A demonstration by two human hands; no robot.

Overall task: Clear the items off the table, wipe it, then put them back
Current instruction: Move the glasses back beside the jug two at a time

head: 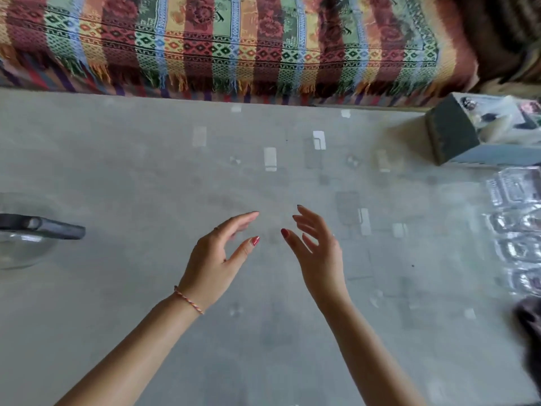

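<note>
Left hand (215, 257) and right hand (317, 253): grip released, fingers spread and relaxed, grasping nothing, poised over the grey tabletop (146, 159) near its middle. At left edge, glass bowl (20, 250) under a dark handle (49, 228), cut off. At right, dark box (452, 133) and clear plastic packs (518, 230), blurred, partly cropped. Beyond, striped woven blanket (234, 42).
</note>
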